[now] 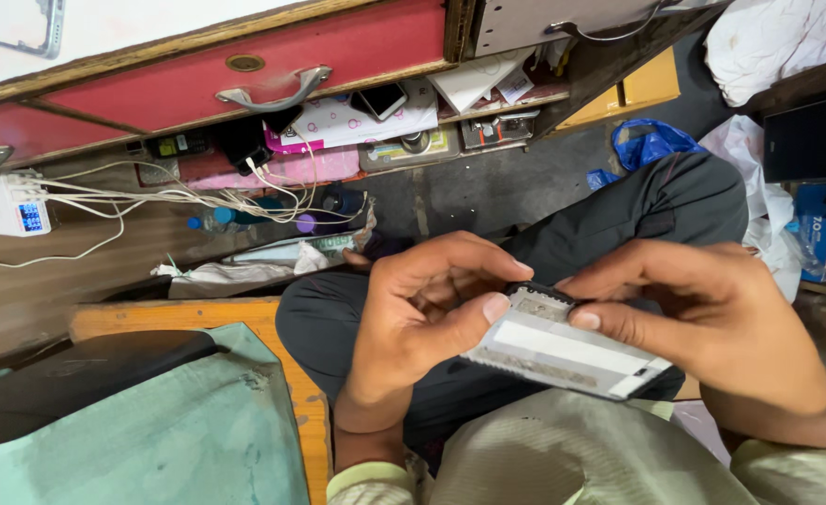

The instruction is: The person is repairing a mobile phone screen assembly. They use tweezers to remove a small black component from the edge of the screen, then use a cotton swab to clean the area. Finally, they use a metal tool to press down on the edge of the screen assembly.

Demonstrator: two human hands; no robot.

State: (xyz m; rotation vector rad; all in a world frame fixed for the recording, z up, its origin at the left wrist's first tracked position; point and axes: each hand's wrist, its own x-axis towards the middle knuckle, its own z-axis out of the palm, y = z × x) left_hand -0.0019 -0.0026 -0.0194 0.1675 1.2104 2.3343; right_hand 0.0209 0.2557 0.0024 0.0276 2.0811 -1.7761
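Head view. A flat rectangular phone part (563,351), silver-grey with a white strip along its length and a dark upper edge, is held over the lap, slightly right of frame centre. It is gripped from both ends: the left hand (422,318) is closed on its 9 o'clock end, thumb pressed on the top face near the corner, the other fingers curled beneath. The right hand (712,318) is closed on it from 3 o'clock, thumb flat on the white strip, index finger arched over the dark edge. The two-sided hold seems to steady the part while the thumbs press on its face; the part is tilted, its far end dropping toward 4 o'clock.

Surroundings. Dark trousers (619,215) lie beneath the hands. At 12 o'clock a red drawer (245,84) with a metal handle stands open above a shelf cluttered with phones and papers. White cables (151,196) run from a white charger block (6,204) at 9 o'clock. A teal cloth (151,430) covers the wooden table (287,374) at 7 o'clock. A blue plastic bag (656,142) lies on the floor at 1 o'clock. Nothing stands between the hands and the part.
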